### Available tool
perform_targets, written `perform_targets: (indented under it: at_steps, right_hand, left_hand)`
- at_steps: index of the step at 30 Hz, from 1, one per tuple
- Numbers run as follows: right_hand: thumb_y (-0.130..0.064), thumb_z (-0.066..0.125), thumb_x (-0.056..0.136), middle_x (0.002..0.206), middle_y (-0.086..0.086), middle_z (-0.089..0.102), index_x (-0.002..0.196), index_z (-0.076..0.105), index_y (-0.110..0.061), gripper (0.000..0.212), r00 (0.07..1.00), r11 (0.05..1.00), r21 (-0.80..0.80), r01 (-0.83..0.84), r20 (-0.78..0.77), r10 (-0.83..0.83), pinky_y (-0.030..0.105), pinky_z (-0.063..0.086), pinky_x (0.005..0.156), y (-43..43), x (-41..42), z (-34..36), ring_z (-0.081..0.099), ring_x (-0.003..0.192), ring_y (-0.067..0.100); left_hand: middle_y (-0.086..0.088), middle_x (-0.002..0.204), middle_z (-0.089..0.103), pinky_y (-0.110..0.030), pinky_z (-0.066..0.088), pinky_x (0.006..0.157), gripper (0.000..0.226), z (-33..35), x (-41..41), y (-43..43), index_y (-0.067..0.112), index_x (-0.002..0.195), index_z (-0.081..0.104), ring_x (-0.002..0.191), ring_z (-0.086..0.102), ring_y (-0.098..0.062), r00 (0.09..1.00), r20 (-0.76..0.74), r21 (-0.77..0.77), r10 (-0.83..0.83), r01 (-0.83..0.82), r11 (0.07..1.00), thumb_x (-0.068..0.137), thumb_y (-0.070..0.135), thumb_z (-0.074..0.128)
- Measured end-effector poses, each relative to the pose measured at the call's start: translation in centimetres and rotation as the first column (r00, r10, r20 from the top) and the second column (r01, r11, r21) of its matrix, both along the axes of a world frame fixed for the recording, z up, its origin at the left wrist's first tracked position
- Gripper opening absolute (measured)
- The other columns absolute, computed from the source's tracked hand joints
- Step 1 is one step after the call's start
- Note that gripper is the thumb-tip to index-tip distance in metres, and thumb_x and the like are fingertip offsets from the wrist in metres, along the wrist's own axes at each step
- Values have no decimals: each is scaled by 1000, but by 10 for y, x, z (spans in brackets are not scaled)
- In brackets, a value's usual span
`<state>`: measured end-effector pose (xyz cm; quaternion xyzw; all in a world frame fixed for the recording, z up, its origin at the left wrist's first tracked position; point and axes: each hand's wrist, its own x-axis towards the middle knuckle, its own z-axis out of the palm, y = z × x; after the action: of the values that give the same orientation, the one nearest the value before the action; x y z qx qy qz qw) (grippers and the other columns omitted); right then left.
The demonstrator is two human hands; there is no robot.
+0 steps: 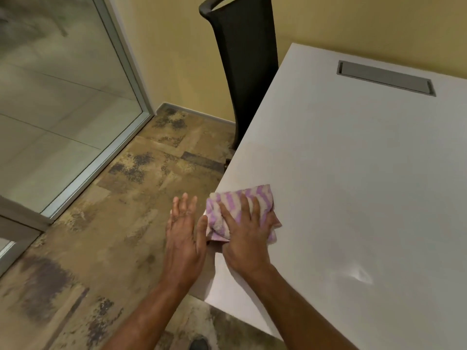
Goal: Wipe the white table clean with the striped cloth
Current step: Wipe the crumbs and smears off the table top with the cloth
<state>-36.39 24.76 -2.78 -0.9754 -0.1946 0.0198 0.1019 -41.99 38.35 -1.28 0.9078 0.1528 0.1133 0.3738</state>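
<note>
White surface (353, 173), left edge: a right hand (246, 238), fingers spread, presses the purple-striped cloth (264, 198); the left hand (183, 238) hovers flat beside it, over mottled brown floor (113, 236), near a black chair (242, 72).

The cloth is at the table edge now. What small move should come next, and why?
Probably slide the striped cloth rightward across the white table: the right hand presses it flat at the very left edge, and the left hand hovers open off the table.

Left grip (184, 236) hovers flat, fingers straight; right grip (246, 238) presses down, fingers spread.
</note>
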Motion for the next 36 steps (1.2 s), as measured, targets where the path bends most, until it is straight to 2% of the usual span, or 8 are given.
perform_targets:
  at_steps: [3, 5, 8, 12, 16, 21, 29, 36]
  right_hand:
    - [-40, 76, 74, 164, 15, 33, 154, 26, -40, 94, 998, 993, 99, -57, 3, 57, 73, 29, 112, 15, -27, -4, 26, 152, 44]
    - [-39, 64, 79, 168, 11, 25, 152, 32, -35, 79, 994, 986, 120, -113, 26, 110, 70, 18, 119, 19, -44, -9, 15, 156, 39]
    - [-57, 51, 82, 171, 10, 13, 154, 36, -23, 80, 987, 985, 66, -160, 3, 160, 65, 6, 122, 17, -67, -17, -1, 159, 34]
    - [-49, 54, 81, 170, 5, 20, 155, 31, -25, 81, 973, 970, 76, -231, 12, 231, 66, 15, 118, -2, -92, -25, 4, 159, 32]
    - [-48, 63, 76, 170, 0, 18, 149, 35, -38, 79, 962, 960, 106, -260, 113, 249, 61, 9, 121, -30, -115, -28, 12, 158, 30]
    - [-68, 72, 65, 160, 4, 38, 147, 37, -41, 93, 954, 969, 50, -241, 199, 226, 60, 42, 103, -78, -134, -25, 36, 146, 33]
    - [-74, 77, 60, 153, 9, 51, 145, 42, -36, 99, 957, 984, 46, -172, 244, 156, 62, 33, 113, -162, -158, -22, 35, 143, 35]
    - [-49, 57, 72, 158, 9, 43, 139, 58, -33, 70, 989, 983, 181, 18, 141, -44, 53, 34, 101, -240, -182, -14, 33, 148, 31]
  left_hand:
    - [4, 173, 11, -30, 0, 130, 64, 8, -1, 1, 18, 161, 28, 159, -8, -4, 1000, -9, -20, 20, -20, 1000, 104, 47, 24]
    - [3, 173, 13, -28, 0, 128, 63, 13, -2, -1, 17, 160, 32, 159, -6, -5, 999, -9, -49, 44, -45, 998, 105, 49, 27]
    - [5, 173, 12, -29, 0, 127, 64, 18, -8, -5, 19, 160, 33, 159, -6, -4, 998, -35, -54, 51, -52, 997, 104, 50, 27]
    - [5, 173, 11, -36, 4, 129, 64, 22, -18, -9, 20, 160, 31, 160, -7, -6, 998, -57, -34, 39, -41, 999, 102, 48, 28]
    - [4, 173, 10, -39, 3, 130, 57, 21, -28, -21, 20, 161, 29, 160, -7, -8, 994, -101, -19, 45, -47, 999, 108, 41, 35]
    - [1, 173, 10, -38, 4, 131, 55, 16, -45, -46, 18, 161, 28, 160, -6, -10, 992, -126, 33, 30, -26, 999, 109, 36, 35]
    - [7, 173, 7, -29, -5, 129, 56, -1, -77, -107, 22, 162, 28, 157, -12, -1, 995, -104, 92, 9, 1, 996, 110, 43, 32]
    - [7, 174, 4, -39, 0, 132, 67, 0, -103, -165, 24, 163, 21, 158, -13, -3, 988, -138, 117, -73, 89, 989, 105, 57, 18]
